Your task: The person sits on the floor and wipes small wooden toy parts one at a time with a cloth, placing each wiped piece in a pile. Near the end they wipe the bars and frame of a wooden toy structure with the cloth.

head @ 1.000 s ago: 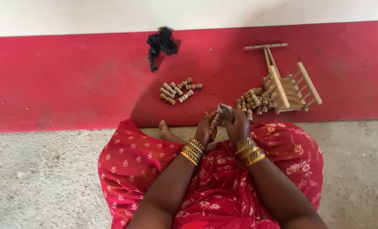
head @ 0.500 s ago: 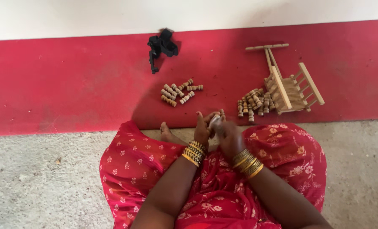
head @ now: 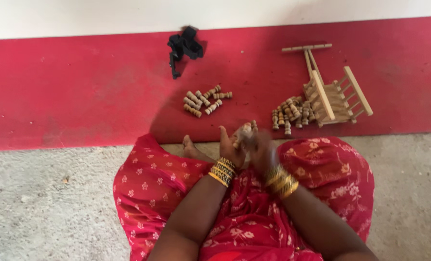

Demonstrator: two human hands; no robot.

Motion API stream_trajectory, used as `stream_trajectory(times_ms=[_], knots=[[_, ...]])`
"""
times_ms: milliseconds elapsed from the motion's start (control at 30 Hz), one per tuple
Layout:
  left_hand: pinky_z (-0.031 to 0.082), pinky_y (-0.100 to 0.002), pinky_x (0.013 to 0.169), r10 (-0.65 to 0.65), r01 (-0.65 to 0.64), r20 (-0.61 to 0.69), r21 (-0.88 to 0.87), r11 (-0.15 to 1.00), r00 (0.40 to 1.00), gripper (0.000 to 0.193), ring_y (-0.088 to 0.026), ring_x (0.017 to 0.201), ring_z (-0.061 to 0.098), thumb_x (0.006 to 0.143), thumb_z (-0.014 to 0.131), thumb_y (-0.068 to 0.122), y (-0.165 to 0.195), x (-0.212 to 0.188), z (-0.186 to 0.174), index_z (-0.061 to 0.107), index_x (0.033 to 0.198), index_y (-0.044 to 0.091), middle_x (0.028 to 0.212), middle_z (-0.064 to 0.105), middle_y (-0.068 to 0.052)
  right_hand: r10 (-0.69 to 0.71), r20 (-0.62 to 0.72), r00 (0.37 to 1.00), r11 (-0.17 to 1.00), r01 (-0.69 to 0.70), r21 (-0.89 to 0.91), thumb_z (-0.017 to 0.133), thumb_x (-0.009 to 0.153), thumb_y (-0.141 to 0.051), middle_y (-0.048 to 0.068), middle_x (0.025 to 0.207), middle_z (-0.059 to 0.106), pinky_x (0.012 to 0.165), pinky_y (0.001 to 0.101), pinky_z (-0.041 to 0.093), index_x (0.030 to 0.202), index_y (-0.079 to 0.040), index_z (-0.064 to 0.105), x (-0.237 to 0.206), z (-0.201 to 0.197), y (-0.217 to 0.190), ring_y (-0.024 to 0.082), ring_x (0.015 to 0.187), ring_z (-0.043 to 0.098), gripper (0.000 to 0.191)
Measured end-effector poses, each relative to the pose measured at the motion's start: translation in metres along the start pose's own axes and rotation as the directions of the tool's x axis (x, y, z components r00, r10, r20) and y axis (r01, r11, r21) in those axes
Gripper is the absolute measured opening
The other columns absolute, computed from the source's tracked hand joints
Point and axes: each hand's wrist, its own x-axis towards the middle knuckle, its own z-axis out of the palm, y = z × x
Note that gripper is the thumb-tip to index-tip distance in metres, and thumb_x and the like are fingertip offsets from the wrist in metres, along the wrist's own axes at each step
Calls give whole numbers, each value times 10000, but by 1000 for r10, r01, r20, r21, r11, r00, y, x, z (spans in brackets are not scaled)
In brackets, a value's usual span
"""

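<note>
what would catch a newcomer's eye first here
The bright red mat along the white wall, with two heaps of small wooden pegs and on it. A small wooden frame lies at the right heap. In the foreground both bangled hands, left hand and blurred right hand, meet around a few pegs.

packages: none visible | labels: none visible | signs: none visible | screens: none visible | checked view: head camera
</note>
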Motion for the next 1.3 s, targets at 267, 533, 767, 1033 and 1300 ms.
stream_trajectory(times_ms=[267, 533, 767, 1033, 1300], knots=[[430, -404, 1095, 105, -18, 272, -304, 952, 957, 1159, -284, 1206, 570, 1055, 292, 905, -4, 14, -17, 525, 1492, -142, 1405, 595, -245, -78, 55, 995, 976, 65, 210, 606, 1021, -146, 158, 947, 701, 607, 338, 635, 1030, -20, 655, -11, 3, -3, 246, 778, 722, 136], [448, -478, 1063, -27, 14, -108, -115, 993, 994, 1053, -313, 1190, 606, 919, 206, 845, -1, 6, 0, 537, 1415, -24, 1290, 636, -192, 315, 229, 921, 926, -351, 138, 633, 998, -171, 189, 832, 716, 525, 365, 593, 1221, -15, 608, -1, -5, -10, 253, 649, 709, 273], [443, -482, 1088, 25, -11, -269, 54, 998, 963, 942, -259, 1232, 623, 954, 268, 796, 0, 14, -6, 546, 1401, 15, 1298, 671, -145, 140, 118, 983, 984, -152, 96, 576, 1019, -124, 157, 987, 720, 584, 294, 633, 1119, -16, 667, 12, 5, 28, 208, 768, 744, 173], [511, -454, 722, 130, 167, -311, 764, 623, 941, 463, -223, 803, 594, 942, 651, 398, -9, 53, -21, 521, 1257, 85, 979, 598, -66, 352, 21, 936, 886, -340, 316, 639, 1068, -190, 103, 880, 754, 546, 291, 593, 1073, -35, 702, 78, -72, 56, 159, 694, 703, 168], [557, -399, 911, 403, 286, -184, 935, -209, 896, 589, -258, 1021, 726, 832, 759, 391, -29, 98, 3, 493, 1257, 81, 1108, 749, -96, 456, -138, 879, 790, -328, 518, 654, 1001, -37, 103, 1076, 758, 820, 278, 667, 1177, -7, 656, 91, -128, 75, 158, 942, 760, 178]])
